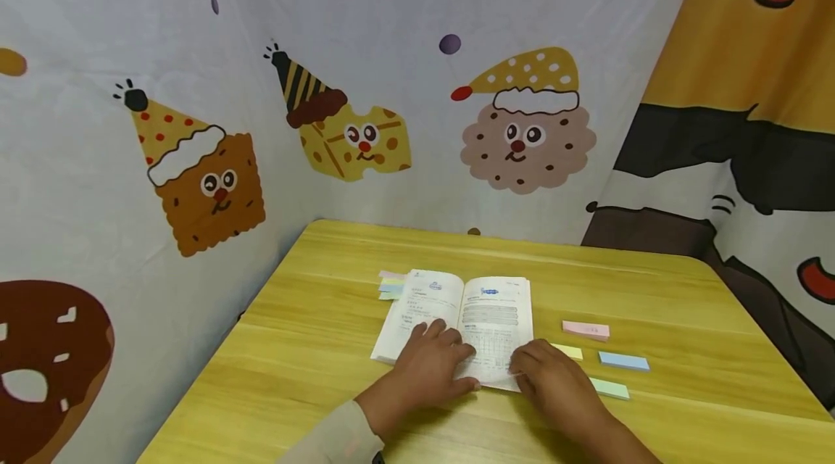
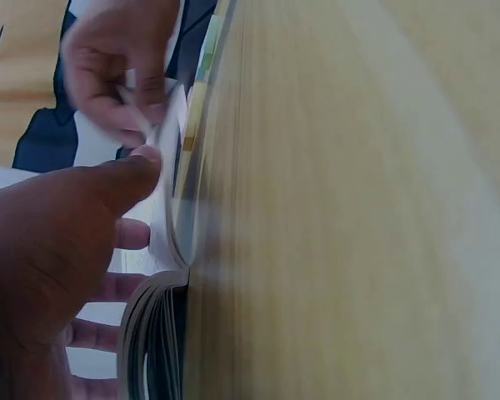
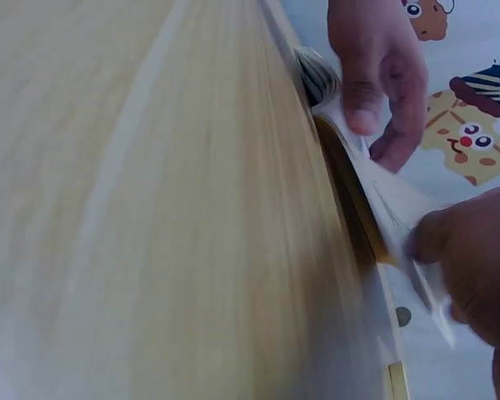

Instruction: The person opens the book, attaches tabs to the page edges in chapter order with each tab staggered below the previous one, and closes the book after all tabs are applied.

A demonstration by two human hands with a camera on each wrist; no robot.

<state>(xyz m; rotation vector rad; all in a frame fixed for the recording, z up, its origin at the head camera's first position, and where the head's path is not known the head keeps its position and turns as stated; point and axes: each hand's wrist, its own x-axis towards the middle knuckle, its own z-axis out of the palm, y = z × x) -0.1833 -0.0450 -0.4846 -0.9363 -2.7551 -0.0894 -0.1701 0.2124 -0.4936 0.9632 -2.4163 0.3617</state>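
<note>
An open book [image 1: 493, 330] lies on the table, printed text on both pages. Across its lower left page and the gutter rests my left hand [image 1: 430, 364], fingers spread and thumb near the bottom edge. My right hand [image 1: 557, 386] pinches the right-hand page at its lower outer corner. The right wrist view shows the pinched page [image 3: 392, 200] lifted at a slant, blurred near the right hand [image 3: 479, 258]. Thick stacked pages [image 2: 154, 333] curve beside the left hand [image 2: 58, 242] in the left wrist view. Coloured sticky tabs [image 1: 391, 286] stick out past the book's left edge.
Right of the book lie sticky-note pads: pink [image 1: 586, 330], yellow [image 1: 567, 352], blue [image 1: 624, 361] and green [image 1: 610, 388]. The right hand partly covers the yellow and green ones. The wooden table [image 1: 287, 348] meets a cartoon-printed cloth [image 1: 417, 210] at the back and left.
</note>
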